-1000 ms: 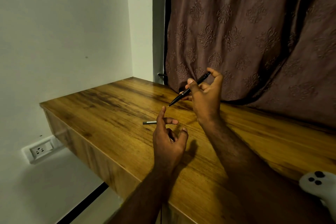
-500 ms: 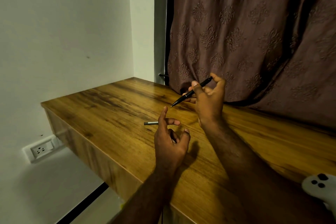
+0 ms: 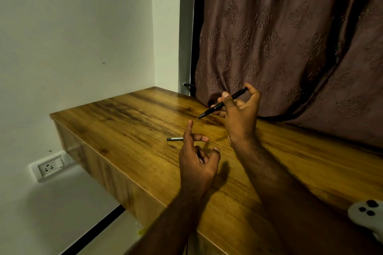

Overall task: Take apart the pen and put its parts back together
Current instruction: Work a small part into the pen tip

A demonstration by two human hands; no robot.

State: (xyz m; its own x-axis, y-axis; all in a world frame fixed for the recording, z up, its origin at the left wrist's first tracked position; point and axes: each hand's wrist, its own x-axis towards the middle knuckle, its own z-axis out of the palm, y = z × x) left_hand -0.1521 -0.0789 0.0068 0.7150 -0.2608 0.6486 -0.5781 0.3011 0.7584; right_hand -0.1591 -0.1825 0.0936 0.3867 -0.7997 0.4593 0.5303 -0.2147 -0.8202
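Entry: the right hand (image 3: 240,118) is raised above the far side of the table (image 3: 128,130), in front of the brown patterned curtain (image 3: 290,37). It holds a slim black pen (image 3: 222,104), with fingertips curled onto the middle of the barrel and another digit near the upper end. The pen is tilted, its point aimed down and left toward the table and clear of the wood. The left hand (image 3: 196,161) hovers lower and nearer to me with the index finger raised, the thumb stuck out and the other fingers loosely curled. I can make out nothing gripped in it, though the palm is in shadow. A short grey pen part (image 3: 175,139) appears to lie flat on the table just left of that index finger. Its right end is hidden behind the finger, so I cannot say whether they touch. My judgement is that the pen is light, stiff and smooth, so it is likely to slip or roll under a loose pinch. The best hold is one hand on the lower barrel near the metal band and the other on the upper barrel, twisting at the joint. Any small inner parts would be easy to drop or lose, so the work should stay low over the wood. A white controller (image 3: 364,215) sits at the near right edge, and a wall socket (image 3: 49,166) is below the table on the left.
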